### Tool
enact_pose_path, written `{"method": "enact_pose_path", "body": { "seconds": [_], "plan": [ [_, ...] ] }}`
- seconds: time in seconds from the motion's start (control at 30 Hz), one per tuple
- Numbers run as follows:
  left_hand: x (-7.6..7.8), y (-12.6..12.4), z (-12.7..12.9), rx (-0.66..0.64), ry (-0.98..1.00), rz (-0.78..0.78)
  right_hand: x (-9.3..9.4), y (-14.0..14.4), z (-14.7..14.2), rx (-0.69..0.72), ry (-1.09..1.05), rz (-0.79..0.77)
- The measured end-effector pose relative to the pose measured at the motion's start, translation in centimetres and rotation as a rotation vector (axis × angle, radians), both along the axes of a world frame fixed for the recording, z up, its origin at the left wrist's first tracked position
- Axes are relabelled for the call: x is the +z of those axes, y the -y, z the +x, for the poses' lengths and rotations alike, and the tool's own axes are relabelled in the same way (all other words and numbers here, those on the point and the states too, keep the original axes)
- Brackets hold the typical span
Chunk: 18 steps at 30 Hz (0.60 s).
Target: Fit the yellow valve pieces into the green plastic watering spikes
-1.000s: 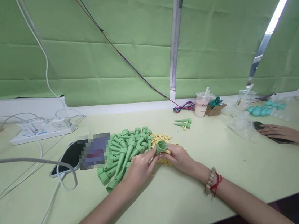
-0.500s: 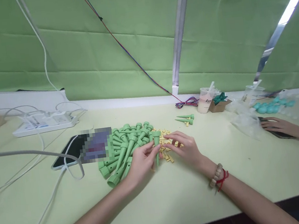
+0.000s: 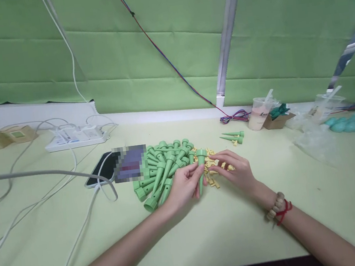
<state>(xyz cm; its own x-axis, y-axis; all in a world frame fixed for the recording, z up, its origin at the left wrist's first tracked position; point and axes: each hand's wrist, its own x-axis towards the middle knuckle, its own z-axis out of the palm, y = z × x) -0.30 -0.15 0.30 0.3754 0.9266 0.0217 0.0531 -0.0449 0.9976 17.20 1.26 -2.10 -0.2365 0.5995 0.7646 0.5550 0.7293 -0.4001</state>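
A green plastic spike (image 3: pixel 201 158) with a wide cap stands nearly upright, point down, pinched between the thumb and fingers of my left hand (image 3: pixel 186 183). My right hand (image 3: pixel 236 171) is just right of it, thumb and index finger curled toward the spike. Whatever lies between those fingertips is too small to make out against the small yellow plastic pieces (image 3: pixel 215 183) behind. Left of my hands lies a heap of similar green spikes (image 3: pixel 166 164). Farther back, two green spikes (image 3: pixel 234 136) lie with small yellow parts by them.
A phone (image 3: pixel 102 170) and loose white cables lie left, near a power strip (image 3: pixel 76 139). At the back right are a pink drink cup (image 3: pixel 258 114), a small cardboard box (image 3: pixel 278 120), a clear plastic bag (image 3: pixel 315 144) and turquoise objects (image 3: pixel 347 123).
The view has shifted to the right-hand scene's left, so everything appears farther right. The co-worker's hand has left the view. My hands keep nearly the same pose around the spike.
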Motion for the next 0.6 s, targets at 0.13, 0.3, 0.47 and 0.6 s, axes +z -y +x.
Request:
{"method": "enact_pose_path", "body": {
  "seconds": [0.13,0.3,0.47,0.6],
  "plan": [
    [-0.1,0.3,0.0,-0.002,-0.017,0.024,-0.2,-0.2,0.5,-0.045,0.173,0.152],
    [0.0,0.9,0.1,-0.025,-0.034,0.071,-0.3,0.1,0.5,-0.061,0.28,0.278],
    [-0.1,1.4,0.4,-0.034,-0.052,0.095,-0.3,0.8,-0.4,-0.087,0.253,0.128],
    [-0.9,1.2,0.2,-0.035,-0.084,0.137,-0.3,1.4,-1.6,0.017,-0.167,-0.373]
  ]
}}
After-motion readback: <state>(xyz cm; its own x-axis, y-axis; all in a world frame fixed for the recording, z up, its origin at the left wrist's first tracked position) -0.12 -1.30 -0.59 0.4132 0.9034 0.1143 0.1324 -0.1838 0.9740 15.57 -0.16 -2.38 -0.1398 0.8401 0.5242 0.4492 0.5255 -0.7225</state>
